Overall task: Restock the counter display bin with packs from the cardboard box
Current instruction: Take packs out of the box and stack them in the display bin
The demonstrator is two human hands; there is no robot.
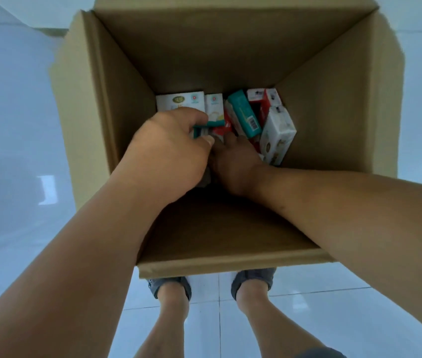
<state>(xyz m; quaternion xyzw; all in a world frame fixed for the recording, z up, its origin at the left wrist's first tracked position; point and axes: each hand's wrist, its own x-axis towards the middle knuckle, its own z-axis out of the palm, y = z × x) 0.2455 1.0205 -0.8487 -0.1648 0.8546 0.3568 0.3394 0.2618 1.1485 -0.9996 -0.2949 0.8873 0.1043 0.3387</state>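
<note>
the floor (11, 125) is of glossy pale tiles with thin joints, and a bright patch of light is mirrored on it at the left. the cardboard box (204, 60) stands on this floor with its flaps folded outward; the far flap is cut off by the upper edge. two feet in grey shoes (253, 277) stand just beside its near wall, partly hidden by it. the packs (277, 133) lie at the bottom of the box, toward the far wall: white ones at the left, a teal pack (244, 113) tilted in the middle, red and white ones at the right. the left hand (168, 151) is inside the box, its fingers curled round a teal-edged pack (202, 126), of which only a small part shows. the right hand (235, 164) is lower, in shadow, touching the heap; its fingertips go in among the packs and are hidden, so i cannot tell if they grip something. the print on the packs is too blurred to read
</note>
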